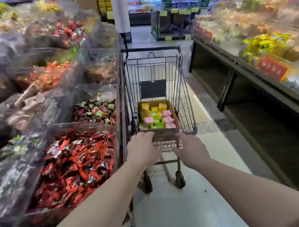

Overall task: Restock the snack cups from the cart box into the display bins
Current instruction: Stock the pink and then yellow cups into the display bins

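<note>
Snack cups (156,117), small yellow, green and pink sealed plastic tubs, lie loose in the brown cardboard box (173,110) that sits at the near end of my black wire shopping cart (155,70). My left hand (143,148) and my right hand (191,150) both reach to the cart's near end, just below the box. Each grip seems to rest on the cart's rail, but blur keeps me from telling whether the fingers are wrapped round it or lying flat; neither holds a cup.

I judge the cups light and fairly stiff, with thin film lids that could dent or tear, so I would take each by its side walls, or scoop several loosely. The box looks soft-sided; I would lift it from underneath, not by its rim.

Clear plastic display bins (81,126) stand just beside the cart on my left, the nearest heaped with red wrapped sweets (75,166). More shelves (263,55) run along my right, across the pale aisle floor (178,215).
</note>
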A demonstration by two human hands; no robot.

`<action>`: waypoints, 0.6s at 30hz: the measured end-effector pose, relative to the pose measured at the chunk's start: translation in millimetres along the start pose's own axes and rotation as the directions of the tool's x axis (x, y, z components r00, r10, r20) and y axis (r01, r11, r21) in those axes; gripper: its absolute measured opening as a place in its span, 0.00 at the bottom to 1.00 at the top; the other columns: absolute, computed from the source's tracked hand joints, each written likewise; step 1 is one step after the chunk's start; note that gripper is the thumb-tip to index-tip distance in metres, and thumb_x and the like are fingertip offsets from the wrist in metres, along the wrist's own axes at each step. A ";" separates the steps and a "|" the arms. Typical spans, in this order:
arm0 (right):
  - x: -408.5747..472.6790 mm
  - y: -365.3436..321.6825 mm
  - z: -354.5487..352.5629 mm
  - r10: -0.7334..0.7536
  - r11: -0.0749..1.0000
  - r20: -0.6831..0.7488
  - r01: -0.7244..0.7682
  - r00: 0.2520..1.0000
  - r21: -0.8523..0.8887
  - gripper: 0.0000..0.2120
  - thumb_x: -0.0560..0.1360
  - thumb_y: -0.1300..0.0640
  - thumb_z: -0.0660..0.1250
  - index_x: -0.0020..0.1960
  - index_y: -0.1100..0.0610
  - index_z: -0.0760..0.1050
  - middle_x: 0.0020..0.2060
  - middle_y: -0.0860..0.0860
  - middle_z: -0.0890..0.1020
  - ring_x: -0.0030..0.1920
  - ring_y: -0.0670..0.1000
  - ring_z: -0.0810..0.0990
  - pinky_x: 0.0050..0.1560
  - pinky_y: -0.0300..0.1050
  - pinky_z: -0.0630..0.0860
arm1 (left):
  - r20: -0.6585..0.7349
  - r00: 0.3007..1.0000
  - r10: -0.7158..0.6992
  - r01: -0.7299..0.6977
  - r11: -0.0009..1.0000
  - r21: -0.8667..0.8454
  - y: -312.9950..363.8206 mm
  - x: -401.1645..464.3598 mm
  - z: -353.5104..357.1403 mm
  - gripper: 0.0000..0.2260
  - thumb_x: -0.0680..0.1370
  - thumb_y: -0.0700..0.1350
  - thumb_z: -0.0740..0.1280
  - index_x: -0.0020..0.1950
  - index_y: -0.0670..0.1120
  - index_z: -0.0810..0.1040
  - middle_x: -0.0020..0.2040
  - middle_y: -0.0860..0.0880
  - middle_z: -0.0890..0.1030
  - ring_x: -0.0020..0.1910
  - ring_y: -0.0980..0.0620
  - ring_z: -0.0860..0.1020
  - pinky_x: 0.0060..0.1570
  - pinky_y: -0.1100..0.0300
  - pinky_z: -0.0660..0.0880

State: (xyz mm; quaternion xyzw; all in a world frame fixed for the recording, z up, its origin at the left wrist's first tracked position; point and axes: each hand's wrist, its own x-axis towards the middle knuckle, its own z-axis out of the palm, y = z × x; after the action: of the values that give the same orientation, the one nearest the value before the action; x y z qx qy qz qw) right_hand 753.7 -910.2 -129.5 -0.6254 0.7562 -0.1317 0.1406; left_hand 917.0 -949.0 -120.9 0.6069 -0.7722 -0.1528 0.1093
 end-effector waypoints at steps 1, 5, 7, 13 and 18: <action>21.5 10.3 -1.0 -0.003 1.000 0.013 0.003 1.000 0.014 0.25 0.76 0.45 0.63 0.71 0.50 0.66 0.62 0.53 0.75 0.64 0.57 0.72 0.59 0.50 0.71 | -0.001 1.000 -0.008 0.008 1.000 -0.005 3.4 20.3 5.7 0.25 0.74 0.59 0.66 0.69 0.52 0.70 0.65 0.47 0.74 0.64 0.43 0.72 0.62 0.50 0.71; 105.8 53.7 -19.8 -0.046 0.998 0.025 0.045 0.999 0.043 0.22 0.74 0.46 0.65 0.67 0.49 0.70 0.58 0.53 0.79 0.61 0.56 0.75 0.56 0.51 0.75 | 0.013 0.994 -0.104 0.104 0.994 -0.033 21.1 97.7 20.4 0.25 0.74 0.59 0.65 0.69 0.53 0.71 0.64 0.48 0.75 0.62 0.44 0.73 0.60 0.51 0.71; 144.2 74.3 -34.3 -0.048 0.998 0.052 0.046 0.997 0.038 0.22 0.75 0.47 0.65 0.68 0.51 0.69 0.60 0.54 0.78 0.62 0.57 0.74 0.59 0.53 0.73 | 0.028 0.988 -0.154 0.154 0.988 -0.019 30.4 133.8 23.6 0.25 0.74 0.59 0.65 0.69 0.53 0.69 0.64 0.47 0.74 0.63 0.44 0.72 0.60 0.51 0.71; 242.1 104.2 -35.1 -0.066 0.997 0.110 0.061 0.992 0.049 0.19 0.76 0.51 0.64 0.65 0.55 0.72 0.59 0.56 0.79 0.60 0.58 0.76 0.57 0.52 0.74 | 0.107 0.959 -0.262 0.273 0.956 -0.104 34.8 213.6 42.4 0.26 0.74 0.60 0.66 0.69 0.53 0.69 0.64 0.47 0.74 0.63 0.43 0.72 0.61 0.49 0.72; 316.3 103.1 -7.4 -0.058 0.997 0.245 0.045 0.968 0.058 0.25 0.76 0.49 0.64 0.71 0.52 0.66 0.63 0.55 0.76 0.63 0.57 0.73 0.61 0.50 0.72 | 0.140 0.933 -0.330 0.350 0.924 -0.155 8.8 289.0 54.0 0.25 0.72 0.58 0.69 0.67 0.52 0.71 0.63 0.46 0.74 0.62 0.43 0.72 0.59 0.51 0.72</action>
State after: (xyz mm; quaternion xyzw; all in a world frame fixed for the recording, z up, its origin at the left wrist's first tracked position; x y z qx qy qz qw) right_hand 600.8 -1202.0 -176.4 -0.6523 0.7127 -0.0763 0.2462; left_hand 820.8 -1222.1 -172.6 0.7103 -0.6431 -0.2712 0.0918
